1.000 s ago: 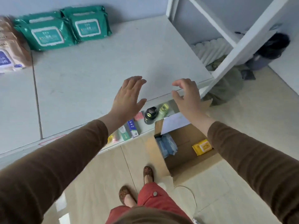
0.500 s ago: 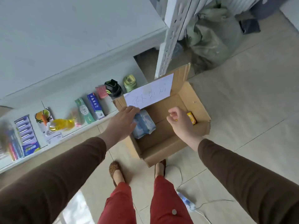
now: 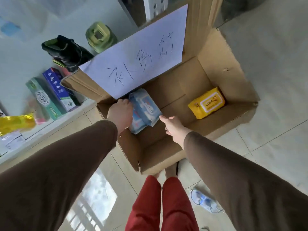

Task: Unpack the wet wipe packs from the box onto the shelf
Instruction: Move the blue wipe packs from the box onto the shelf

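An open cardboard box [image 3: 236,67] stands on the floor, with a white handwritten sheet [image 3: 138,55] taped on its far flap. Inside at the left lie blue wet wipe packs [image 3: 146,109], stacked. A yellow wipe pack [image 3: 207,102] lies flat at the box's right. My left hand [image 3: 120,114] is down in the box, pressed against the left side of the blue packs. My right hand [image 3: 173,125] reaches in with fingers apart, its fingertips touching the blue packs' right corner. The left hand's fingers are hidden behind the packs.
A low white shelf [image 3: 50,124] at the left carries toothpaste boxes [image 3: 50,95], a black item [image 3: 66,52], a green container [image 3: 100,36] and a yellow bag [image 3: 15,124]. A face mask [image 3: 203,200] lies on the tiled floor. My red trousers [image 3: 160,205] are below.
My view dropped from the upper shelf to the box. Both hands went down from above the shelf into the box and closed in on the blue packs from either side.
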A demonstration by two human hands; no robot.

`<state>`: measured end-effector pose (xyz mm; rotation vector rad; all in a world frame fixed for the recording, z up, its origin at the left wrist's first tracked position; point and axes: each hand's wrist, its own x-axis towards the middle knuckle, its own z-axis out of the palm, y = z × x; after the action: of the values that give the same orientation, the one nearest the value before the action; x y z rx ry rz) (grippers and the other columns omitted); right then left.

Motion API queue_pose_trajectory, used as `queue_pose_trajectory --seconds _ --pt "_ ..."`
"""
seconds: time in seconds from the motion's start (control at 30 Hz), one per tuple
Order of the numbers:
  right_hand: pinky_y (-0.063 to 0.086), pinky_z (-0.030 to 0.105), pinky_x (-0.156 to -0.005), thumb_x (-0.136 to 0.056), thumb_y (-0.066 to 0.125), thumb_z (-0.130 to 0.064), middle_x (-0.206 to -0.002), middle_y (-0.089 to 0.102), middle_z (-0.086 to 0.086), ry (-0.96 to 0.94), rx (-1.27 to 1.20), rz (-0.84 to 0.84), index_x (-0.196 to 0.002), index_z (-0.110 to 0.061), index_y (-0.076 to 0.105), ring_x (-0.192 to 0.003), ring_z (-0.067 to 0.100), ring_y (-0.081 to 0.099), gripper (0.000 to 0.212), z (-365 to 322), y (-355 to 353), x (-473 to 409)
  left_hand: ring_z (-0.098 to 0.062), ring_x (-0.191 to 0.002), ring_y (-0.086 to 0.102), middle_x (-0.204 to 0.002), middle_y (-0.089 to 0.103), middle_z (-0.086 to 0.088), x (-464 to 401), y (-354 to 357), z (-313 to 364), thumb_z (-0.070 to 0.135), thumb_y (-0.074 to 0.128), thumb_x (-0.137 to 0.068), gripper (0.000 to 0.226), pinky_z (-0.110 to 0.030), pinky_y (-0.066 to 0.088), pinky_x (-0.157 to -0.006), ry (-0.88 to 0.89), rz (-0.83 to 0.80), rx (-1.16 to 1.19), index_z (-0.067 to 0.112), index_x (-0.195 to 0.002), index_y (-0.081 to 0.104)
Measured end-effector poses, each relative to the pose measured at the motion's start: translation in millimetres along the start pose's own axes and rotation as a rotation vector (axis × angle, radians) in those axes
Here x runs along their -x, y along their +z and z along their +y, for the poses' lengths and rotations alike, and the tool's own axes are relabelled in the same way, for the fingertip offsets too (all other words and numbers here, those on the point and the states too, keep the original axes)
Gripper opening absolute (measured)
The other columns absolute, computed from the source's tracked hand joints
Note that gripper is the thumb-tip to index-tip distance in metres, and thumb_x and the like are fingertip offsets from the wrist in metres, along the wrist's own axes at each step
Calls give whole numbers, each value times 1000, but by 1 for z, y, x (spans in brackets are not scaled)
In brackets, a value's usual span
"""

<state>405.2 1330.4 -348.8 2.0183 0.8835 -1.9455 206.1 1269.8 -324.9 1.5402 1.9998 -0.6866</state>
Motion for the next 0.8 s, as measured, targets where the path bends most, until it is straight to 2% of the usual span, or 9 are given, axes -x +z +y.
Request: queue_pose_trajectory --seconds 0.1,0.2,0.33,0.4,0.47,0.53,0.63,0.67,0.8 --pt "46 40 -103 -89 70 -45 -123 52 5 106 -207 -40 -136 -9 47 -107 20 51 64 2 20 -29 -28 -121 49 -129 49 -10 -30 25 -4 27 56 -93 42 -41 51 -92 -37 -27 9 9 -131 49" --pt "43 45 -109 -84 76 -46 -133 58 6 172 -393 -85 -139 -12 49 -122 25 56 70 0 38 -51 -30 -121 47 -132 46 -12 -49 46 -6 34 67 -85 59 -44 48 -96 -41 -71 39 8 -133 45" --pt "52 48 -101 -81 81 -37 -122 69 13 195 -550 -152 -129 -9 59 -112 30 67 59 -4 52 -67 -33 -125 45 -137 42 -14 -62 58 -10 39 83 -69 90 -45 41 -103 -78 -107 105 10 -140 35" --pt "56 44 -95 -80 83 -32 -114 72 14 202 -610 -157 -121 -7 63 -106 30 70 51 -6 52 -73 -35 -124 45 -135 44 -16 -67 58 -10 41 88 -61 103 -45 39 -101 -98 -123 133 13 -140 28" --pt "58 29 -70 -78 84 -33 -86 75 7 233 -614 -139 -99 -10 66 -77 21 72 36 -10 47 -78 -36 -124 44 -135 44 -18 -72 58 -4 43 90 -57 114 -44 40 -99 -112 -150 128 12 -143 21" --pt "47 19 -46 -77 85 -31 -66 71 2 276 -643 -132 -85 -11 61 -54 15 66 32 -16 40 -81 -36 -127 43 -137 44 -18 -76 59 4 46 91 -56 122 -44 41 -99 -136 -211 129 10 -146 16" --pt "36 25 -54 -74 84 -35 -95 63 -1 307 -536 -79 -96 -17 60 -79 12 53 37 -24 26 -85 -34 -127 46 -139 43 -16 -80 67 17 58 89 -54 125 -44 44 -98 -129 -325 115 12 -147 20" --pt "33 26 -57 -73 84 -36 -97 59 -1 310 -504 -63 -98 -18 60 -80 11 48 39 -25 21 -86 -33 -126 48 -139 43 -15 -80 70 20 63 87 -53 125 -43 45 -97 -114 -355 103 15 -147 20" --pt "41 26 -54 -78 82 -32 -66 64 -1 210 -476 -43 -78 -16 57 -58 10 57 30 -29 12 -93 -33 -133 33 -146 33 -13 -79 78 26 78 77 -50 120 -45 36 -104 21 -266 -100 27 -147 27"
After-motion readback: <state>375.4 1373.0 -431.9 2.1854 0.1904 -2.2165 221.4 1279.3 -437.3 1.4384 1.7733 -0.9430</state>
